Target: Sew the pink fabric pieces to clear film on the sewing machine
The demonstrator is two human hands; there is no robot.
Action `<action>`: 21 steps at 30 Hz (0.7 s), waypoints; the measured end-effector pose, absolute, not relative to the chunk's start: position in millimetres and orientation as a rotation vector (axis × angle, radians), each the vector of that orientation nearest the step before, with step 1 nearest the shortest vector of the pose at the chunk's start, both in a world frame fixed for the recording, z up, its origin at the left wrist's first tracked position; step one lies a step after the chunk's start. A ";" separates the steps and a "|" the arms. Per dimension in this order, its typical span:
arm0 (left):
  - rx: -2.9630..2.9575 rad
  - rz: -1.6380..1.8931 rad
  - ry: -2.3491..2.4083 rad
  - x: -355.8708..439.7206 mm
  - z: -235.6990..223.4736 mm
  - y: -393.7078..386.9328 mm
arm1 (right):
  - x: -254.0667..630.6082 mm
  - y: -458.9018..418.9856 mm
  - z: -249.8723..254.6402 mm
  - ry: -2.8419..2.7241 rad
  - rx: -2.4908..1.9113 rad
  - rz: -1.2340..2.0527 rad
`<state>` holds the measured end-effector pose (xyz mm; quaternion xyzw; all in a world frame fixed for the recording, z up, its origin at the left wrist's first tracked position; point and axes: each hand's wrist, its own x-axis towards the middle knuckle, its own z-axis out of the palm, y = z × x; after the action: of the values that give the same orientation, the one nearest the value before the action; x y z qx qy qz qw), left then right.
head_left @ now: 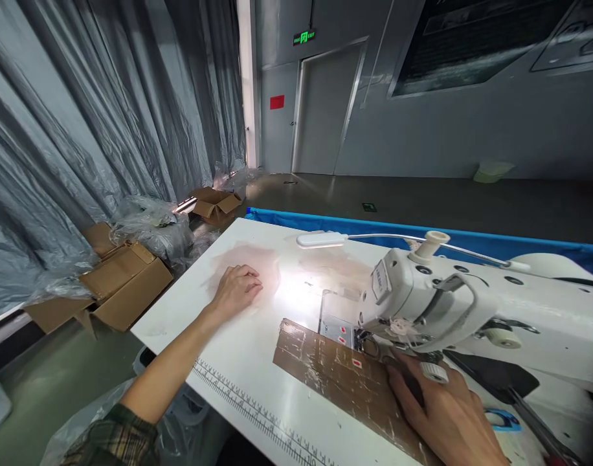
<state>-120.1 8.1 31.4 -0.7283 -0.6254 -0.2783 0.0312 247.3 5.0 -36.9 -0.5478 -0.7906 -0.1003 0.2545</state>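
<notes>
My left hand [235, 290] rests palm down on a pale, thin piece of fabric [267, 268] lying on the white table [238, 362], fingers curled loosely on it. My right hand [442, 408] lies by the needle area of the white sewing machine [437, 298], on a brown taped cardboard sheet [325, 366], fingers reaching under the machine head. What those fingertips touch is hidden. A second pale fabric piece [333, 265] lies beyond the lit spot under the machine's lamp [320, 240].
Open cardboard boxes [122, 285] and crumpled plastic sit on the floor at left by grey plastic curtains. A ruler strip [257, 408] runs along the table's near edge. A blue rim [355, 223] borders the far edge. Blue-handled scissors [503, 421] lie at right.
</notes>
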 end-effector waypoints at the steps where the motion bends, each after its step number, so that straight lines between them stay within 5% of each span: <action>1: -2.307 -0.844 -1.849 -110.6 30.6 5.4 | 247.7 5.3 -37.6 -2.161 -1.477 -0.292; 12: -2.982 -0.819 -0.236 -16.1 -5.8 -49.1 | 240.8 -3.7 -30.0 -2.217 -1.532 -0.299; 17: -3.135 -0.986 -0.391 -29.0 7.7 -42.2 | 238.7 -10.2 -20.4 -2.208 -1.572 -0.228; 21: -2.874 -1.083 -1.036 -43.9 8.4 -29.0 | 232.6 -19.3 -9.3 -2.171 -1.461 -0.112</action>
<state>-43.9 -29.0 8.4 -0.8856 -0.3192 -0.3337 -0.0496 232.6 -19.3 -9.3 -0.5389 -0.8008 -0.0411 0.2581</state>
